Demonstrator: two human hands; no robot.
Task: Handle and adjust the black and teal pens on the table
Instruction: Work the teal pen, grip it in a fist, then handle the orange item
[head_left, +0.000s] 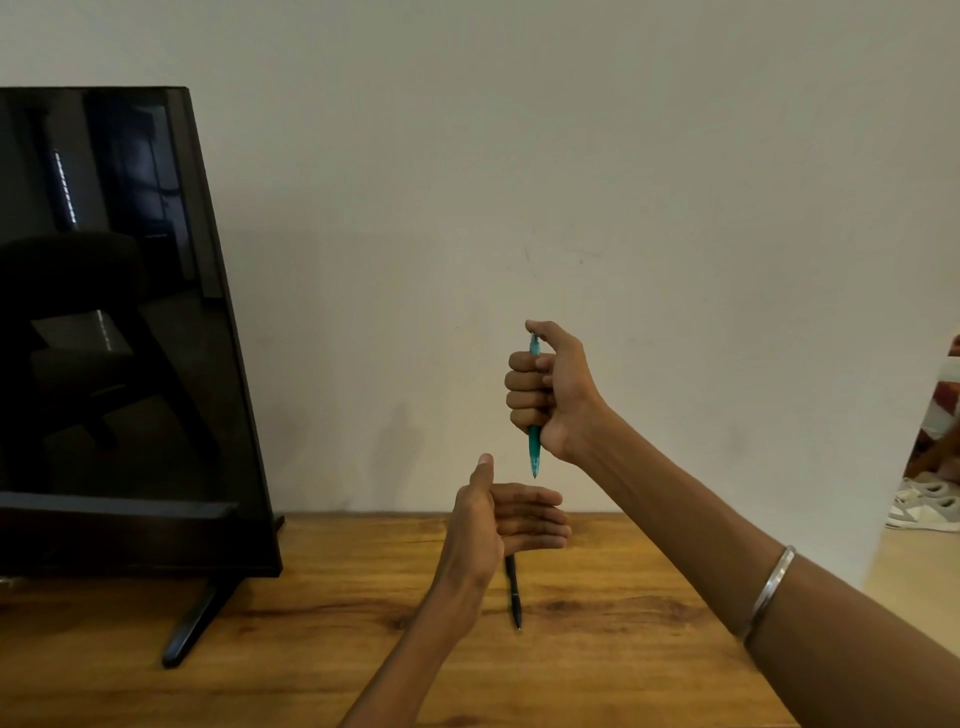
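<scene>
Head view: right hand raised above surface, fingers curled in fist round upright teal pen, thumb pressing on top end, tip pointing down. Left hand just below tip, fingers straight and together, thumb up, holding nothing. Black pen flat on surface under left hand, far end hidden by it; dark monitor standing at left.

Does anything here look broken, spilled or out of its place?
Nothing stands out. The right hand grips the teal pen upright, the black pen lies flat on the table, and the left hand is open above it.
</scene>
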